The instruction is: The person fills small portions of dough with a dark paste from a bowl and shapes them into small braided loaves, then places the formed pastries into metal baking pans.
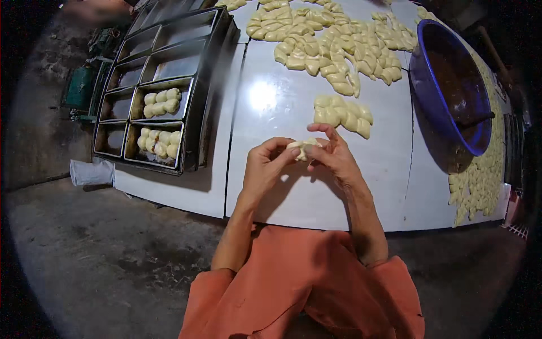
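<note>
My left hand (267,166) and my right hand (333,158) meet over the white table (265,203), both gripping a small pale piece of dough (304,148) between thumbs and fingers. Some fingers of my right hand are raised above the dough. Just beyond my hands lies a group of flattened dough pieces (341,113), and farther back a larger spread of similar dough (322,51) covers the table.
Black metal loaf pans (195,101) stand at the left, two holding dough rolls (158,144). A blue basin (422,73) with brown contents sits at the right beside more dough (474,186). Green machinery (80,90) stands beyond the table's left side.
</note>
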Available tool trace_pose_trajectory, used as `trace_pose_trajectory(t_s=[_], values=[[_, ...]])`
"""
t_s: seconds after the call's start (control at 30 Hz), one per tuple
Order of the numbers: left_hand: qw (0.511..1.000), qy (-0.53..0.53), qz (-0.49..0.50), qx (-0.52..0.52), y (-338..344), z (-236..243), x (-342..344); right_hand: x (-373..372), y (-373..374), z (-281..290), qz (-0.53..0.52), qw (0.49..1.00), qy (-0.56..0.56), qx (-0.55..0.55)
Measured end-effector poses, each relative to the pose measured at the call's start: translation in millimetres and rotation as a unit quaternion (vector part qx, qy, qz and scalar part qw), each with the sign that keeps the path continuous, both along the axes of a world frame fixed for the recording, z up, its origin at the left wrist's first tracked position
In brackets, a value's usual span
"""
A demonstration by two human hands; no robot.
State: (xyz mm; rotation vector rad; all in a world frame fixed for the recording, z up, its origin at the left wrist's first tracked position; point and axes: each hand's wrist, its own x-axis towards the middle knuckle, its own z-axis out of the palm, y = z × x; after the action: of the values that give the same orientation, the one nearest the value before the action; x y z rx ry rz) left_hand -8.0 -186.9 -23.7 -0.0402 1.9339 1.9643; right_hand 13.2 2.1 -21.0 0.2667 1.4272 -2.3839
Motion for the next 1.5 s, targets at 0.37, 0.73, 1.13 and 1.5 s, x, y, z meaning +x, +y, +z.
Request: trace_pose_trajectory(t_s=[0.37,0.73,1.13,1.5], values=[[0.997,-0.018,-0.053,0.052,4.4,-3.0,2.7,-5.4,-7.7,13.9,0.012,0.999,-0.01,0.029],[0.981,-0.148,0.053,0.115,1.2,-1.7,0.2,1.4,5.9,4.8,0.001,0.997,0.009,-0.076],[0.991,-0.125,0.001,0.056,5.0,-18.5,-3.6,14.9,13.0,19.1,0.189,0.924,0.024,0.33],[0.746,0.33,-0.16,-0.557,5.2,-66.2,-26.5,39.4,57.9,-32.8,-0.22,0.975,-0.026,-0.024]])
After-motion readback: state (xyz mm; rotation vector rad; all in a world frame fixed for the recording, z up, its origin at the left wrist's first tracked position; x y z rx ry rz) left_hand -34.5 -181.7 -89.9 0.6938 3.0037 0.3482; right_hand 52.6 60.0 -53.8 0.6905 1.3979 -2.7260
